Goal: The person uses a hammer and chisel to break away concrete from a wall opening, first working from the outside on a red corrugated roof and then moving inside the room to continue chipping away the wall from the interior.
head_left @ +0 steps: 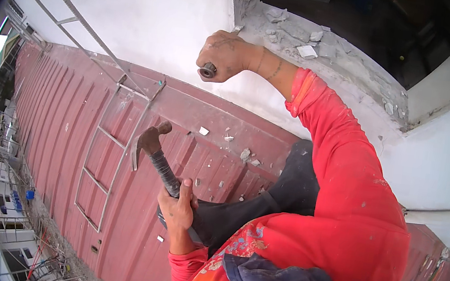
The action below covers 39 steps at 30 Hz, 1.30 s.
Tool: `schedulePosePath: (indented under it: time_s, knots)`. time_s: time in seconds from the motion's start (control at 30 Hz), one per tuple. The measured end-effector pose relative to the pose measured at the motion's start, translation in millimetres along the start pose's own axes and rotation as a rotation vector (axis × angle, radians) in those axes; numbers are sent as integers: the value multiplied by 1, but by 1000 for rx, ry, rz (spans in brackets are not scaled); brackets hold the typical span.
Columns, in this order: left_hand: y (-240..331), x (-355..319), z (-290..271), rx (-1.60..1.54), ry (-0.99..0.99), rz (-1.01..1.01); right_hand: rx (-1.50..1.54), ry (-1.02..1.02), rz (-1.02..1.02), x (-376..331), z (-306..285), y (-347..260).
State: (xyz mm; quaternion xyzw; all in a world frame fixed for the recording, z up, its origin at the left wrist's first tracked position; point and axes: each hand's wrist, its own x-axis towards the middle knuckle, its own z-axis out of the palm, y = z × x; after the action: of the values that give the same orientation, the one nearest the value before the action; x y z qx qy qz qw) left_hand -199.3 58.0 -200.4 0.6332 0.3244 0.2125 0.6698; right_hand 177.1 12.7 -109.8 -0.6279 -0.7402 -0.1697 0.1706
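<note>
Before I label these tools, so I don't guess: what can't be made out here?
Head view throughout:
- Middle of the grey tool: hidden by the right hand closed around it.
- Lower end of the hammer: hidden by the left hand.
- What lies within the dark opening: lost in shadow, and cut off by the picture's round rim.

Brown-headed hammer [164,169], red sleeve [348,157], maroon roof [63,113]
</note>
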Motion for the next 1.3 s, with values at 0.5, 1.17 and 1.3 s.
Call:
schedulePosePath:
  time_s: [0.5,1.17,1.3]
  knots:
    - [-6,94,165,-259,121,588,217,253,-6,-14,-13,26]
    - [13,61,105,-282,233,347,93,603,-181,-19,-10,-16]
    - [21,50,99,-256,236,340,74,777,-96,-19,2,4]
